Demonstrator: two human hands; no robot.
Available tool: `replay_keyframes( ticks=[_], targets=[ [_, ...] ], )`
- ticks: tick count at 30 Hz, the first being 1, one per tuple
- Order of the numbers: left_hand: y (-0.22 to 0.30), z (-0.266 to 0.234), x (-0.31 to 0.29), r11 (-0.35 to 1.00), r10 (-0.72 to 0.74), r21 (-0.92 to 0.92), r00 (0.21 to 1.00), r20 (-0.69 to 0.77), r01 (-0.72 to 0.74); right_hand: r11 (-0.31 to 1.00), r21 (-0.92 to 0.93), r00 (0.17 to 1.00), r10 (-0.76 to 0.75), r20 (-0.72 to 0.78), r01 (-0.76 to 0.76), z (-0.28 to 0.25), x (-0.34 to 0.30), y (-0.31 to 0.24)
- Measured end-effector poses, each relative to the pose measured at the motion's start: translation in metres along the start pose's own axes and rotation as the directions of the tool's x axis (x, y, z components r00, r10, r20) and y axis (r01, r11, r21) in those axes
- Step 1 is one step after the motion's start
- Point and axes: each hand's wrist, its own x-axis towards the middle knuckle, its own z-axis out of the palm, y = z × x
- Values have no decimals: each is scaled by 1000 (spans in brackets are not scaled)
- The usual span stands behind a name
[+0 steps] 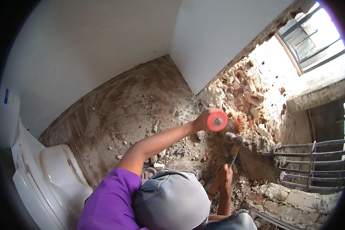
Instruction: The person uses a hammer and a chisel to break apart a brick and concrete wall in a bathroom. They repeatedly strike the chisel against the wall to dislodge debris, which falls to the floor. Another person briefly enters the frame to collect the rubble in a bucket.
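My left hand (202, 119), at the end of a bare forearm from a purple sleeve, is closed round a chisel (218, 121). The chisel's round red hand guard (213, 126) and grey metal striking end face up; its tip is hidden below. My right hand (226, 173) grips the dark handle of a hammer (238, 139). The hammer's metal head is to the right of and nearer than the red guard, apart from it. Beneath both tools lies broken masonry (239, 120) with reddish brick and pale mortar.
A white toilet (53, 168) stands at the left. Exposed rebar (314, 155) juts out at the right, above a broken brick edge (295, 197). White wall panels (218, 34) rise behind the dusty floor (119, 99). My denim-covered knee (172, 201) is at the front; a barred window (314, 38) is far right.
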Motion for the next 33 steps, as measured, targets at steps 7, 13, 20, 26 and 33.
replay_keyframes(
  ticks=[7, 13, 20, 26, 33],
  targets=[
    [57, -43, -95, 989, -146, -62, 927, -344, 133, 829, 134, 783, 441, 438, -542, 10, -47, 49],
    [-3, -123, -60, 886, -429, -462, 299, -852, -44, 792, -56, 625, 521, 582, -608, 49, -46, 65],
    [-50, -46, -24, 858, -393, -282, 196, -898, 429, 853, -136, 622, 467, 629, -503, 64, -45, 98],
    [1, 55, -82, 655, -730, -674, 517, -447, 341, 877, -162, 632, 443, 635, -452, 62, -43, 106],
    [56, 54, -89, 638, -765, -680, 403, -502, 362, 877, -137, 657, 440, 612, -461, 59, -47, 113]
  ],
)
